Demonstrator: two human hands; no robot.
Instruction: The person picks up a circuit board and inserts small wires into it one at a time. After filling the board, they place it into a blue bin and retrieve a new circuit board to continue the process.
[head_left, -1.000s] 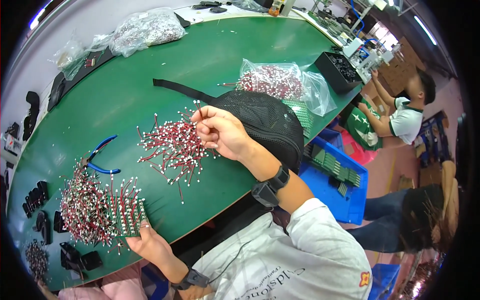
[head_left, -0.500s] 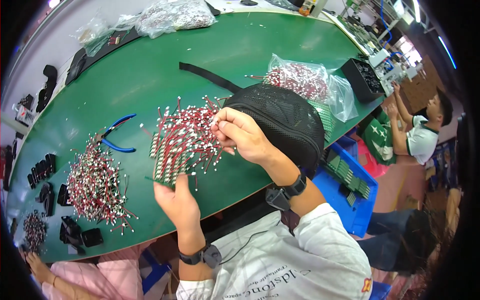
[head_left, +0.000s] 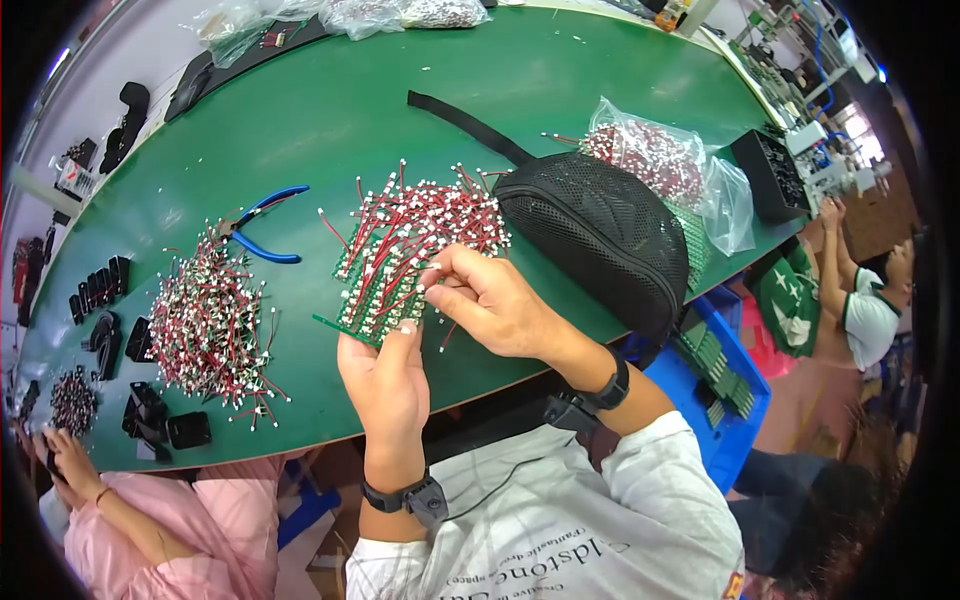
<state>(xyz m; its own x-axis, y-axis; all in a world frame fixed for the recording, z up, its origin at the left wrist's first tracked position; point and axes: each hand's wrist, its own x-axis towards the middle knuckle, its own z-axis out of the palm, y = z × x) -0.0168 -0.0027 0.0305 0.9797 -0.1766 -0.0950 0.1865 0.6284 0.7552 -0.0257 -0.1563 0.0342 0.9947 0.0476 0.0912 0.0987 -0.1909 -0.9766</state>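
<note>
My left hand (head_left: 385, 385) is closed on the near edge of a green circuit board panel (head_left: 378, 312), thumb on top. Rows of small boards make up the panel, and red wire leads with white connectors (head_left: 430, 215) spread from its far side over the table. Above the panel's right side, my right hand (head_left: 495, 308) has thumb and forefinger pinched at the white tip of a wire lead; the fingers partly hide it. A green strip juts out at the panel's left corner.
Blue-handled pliers (head_left: 265, 225) lie beside a heap of wired parts (head_left: 205, 325) on the left. To the right are a black mesh case (head_left: 600, 235), a bag of wire leads (head_left: 645, 160) and a blue bin (head_left: 745, 430). Another person's hands (head_left: 70, 460) show at lower left.
My right hand has come down from the raised wire ends to the panel's near right side, still pinched. My left hand keeps hold of the panel. The whole view has shifted.
</note>
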